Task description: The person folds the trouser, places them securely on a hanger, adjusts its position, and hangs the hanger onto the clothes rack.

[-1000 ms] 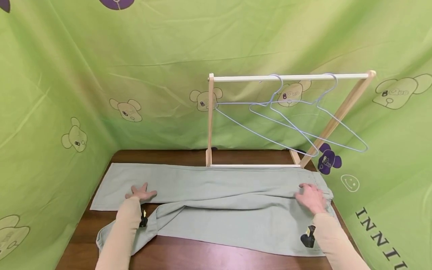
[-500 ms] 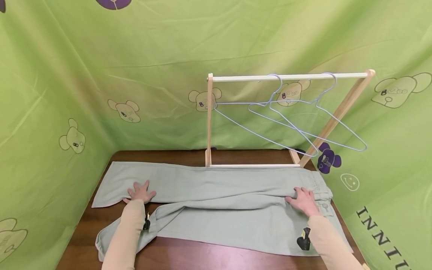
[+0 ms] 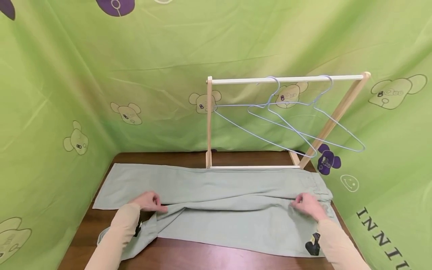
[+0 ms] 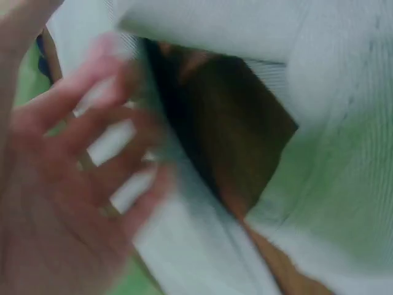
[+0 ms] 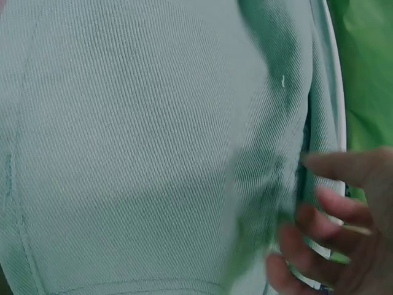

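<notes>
Pale grey-green trousers [image 3: 233, 228] lie across the table, waistband at the right and legs toward the left. The near leg's end is turned over at lower left. My left hand [image 3: 148, 201] is over the gap between the legs, fingertips right by the raised fold of the near leg. In the left wrist view its loosely bent fingers [image 4: 116, 132] are blurred, with nothing seen between them. Close to the waistband, my right hand [image 3: 308, 205] is at the middle fold. The right wrist view shows its fingers [image 5: 344, 166] loosely bent beside that fold, pinching no cloth.
A wooden rack [image 3: 209, 123] with a white top bar stands at the table's back, just behind the trousers. Two lavender wire hangers [image 3: 266, 140] hang from it. Green printed cloth [image 3: 162, 90] walls in the brown table [image 3: 189, 255] at the back and sides.
My left hand has lifted from the far leg and moved slightly right and nearer, its spread fingers now bent. The right hand moved left along the cloth, then slightly nearer to the fold.
</notes>
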Demonstrator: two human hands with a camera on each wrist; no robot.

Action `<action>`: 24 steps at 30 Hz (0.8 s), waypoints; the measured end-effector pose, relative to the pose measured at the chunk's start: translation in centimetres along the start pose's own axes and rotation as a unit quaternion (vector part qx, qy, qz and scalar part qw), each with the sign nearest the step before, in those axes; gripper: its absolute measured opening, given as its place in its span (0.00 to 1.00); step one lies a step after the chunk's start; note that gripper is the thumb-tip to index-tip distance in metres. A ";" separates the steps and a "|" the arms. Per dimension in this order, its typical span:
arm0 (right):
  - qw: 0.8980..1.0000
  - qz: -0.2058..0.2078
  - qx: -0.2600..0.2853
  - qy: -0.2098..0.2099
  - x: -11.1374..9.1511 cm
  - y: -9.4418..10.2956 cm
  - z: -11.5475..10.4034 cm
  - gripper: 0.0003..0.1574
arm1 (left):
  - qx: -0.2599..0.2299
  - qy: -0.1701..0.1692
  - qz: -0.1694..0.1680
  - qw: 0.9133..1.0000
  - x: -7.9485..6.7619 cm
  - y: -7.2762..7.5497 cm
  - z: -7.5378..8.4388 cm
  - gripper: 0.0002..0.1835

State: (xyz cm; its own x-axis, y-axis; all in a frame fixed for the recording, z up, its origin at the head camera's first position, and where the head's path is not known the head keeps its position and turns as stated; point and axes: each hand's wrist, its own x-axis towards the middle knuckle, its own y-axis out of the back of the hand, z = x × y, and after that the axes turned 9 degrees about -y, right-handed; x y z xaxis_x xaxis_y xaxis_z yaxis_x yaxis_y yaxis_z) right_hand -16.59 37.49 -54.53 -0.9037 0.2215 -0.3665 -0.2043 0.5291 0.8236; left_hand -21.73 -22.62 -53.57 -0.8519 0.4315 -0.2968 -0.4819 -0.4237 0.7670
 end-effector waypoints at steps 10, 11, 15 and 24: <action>0.982 -0.165 0.071 -0.062 -1.1 -1.0 1.2 0.12 | 0.157 0.015 -0.073 0.985 -1.0 -2.2 2.9 0.30; 0.981 -0.167 0.074 -0.063 -1.2 -1.0 1.1 0.12 | 0.162 0.012 -0.064 0.985 -0.9 -2.4 2.9 0.30; 0.980 -0.172 0.075 -0.061 -1.3 -1.2 0.9 0.11 | 0.184 -0.007 -0.017 0.983 -0.5 -3.3 2.6 0.25; 0.982 -0.166 0.074 -0.058 -1.3 -1.7 0.9 0.12 | 0.237 -0.030 0.100 0.966 0.3 -4.8 1.3 0.20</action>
State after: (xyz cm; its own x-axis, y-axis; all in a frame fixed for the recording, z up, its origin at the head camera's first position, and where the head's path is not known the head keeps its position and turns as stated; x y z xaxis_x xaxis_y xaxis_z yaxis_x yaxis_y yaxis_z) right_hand -14.74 37.01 -55.83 -0.7458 0.1032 -0.6582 -0.4161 0.6995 0.5811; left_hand -19.35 -19.39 -56.60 -0.8983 0.4295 -0.0928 -0.1479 -0.0966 0.9843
